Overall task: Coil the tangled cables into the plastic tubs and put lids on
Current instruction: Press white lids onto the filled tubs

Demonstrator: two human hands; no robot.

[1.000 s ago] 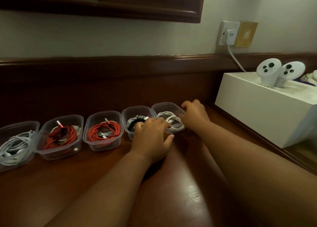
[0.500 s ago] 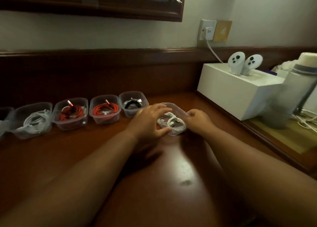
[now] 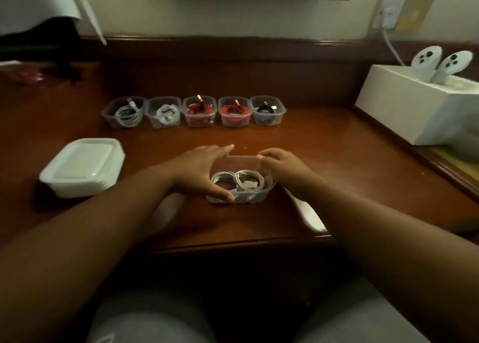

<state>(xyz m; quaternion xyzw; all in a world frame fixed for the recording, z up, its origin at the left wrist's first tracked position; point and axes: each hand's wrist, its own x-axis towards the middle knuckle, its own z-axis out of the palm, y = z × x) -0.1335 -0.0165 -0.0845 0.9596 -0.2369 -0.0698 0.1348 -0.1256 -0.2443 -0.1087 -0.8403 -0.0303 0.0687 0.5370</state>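
Observation:
A clear plastic tub (image 3: 250, 198) sits on the wooden desk close to its front edge, with a coiled white cable (image 3: 241, 180) inside and no lid on it. My left hand (image 3: 199, 169) spans the tub's left side, fingers stretched along the far rim and thumb hooked on the near wall. My right hand (image 3: 282, 166) grips the right rim with curled fingers. Farther back, several open tubs (image 3: 269, 121) stand in a row holding white, red and black cables. A stack of white lids (image 3: 83, 166) lies to the left.
A white box (image 3: 414, 109) with two white controllers (image 3: 440, 62) stands at the right, beside a wall socket (image 3: 386, 13) with a cord plugged in. The desk's front edge (image 3: 233, 241) runs just behind my forearms. A dark object sits at the far left.
Both hands have slid the tub with the white cable out of the back row and toward me, to the desk's front. The camera has tilted down and the lid stack has come into view.

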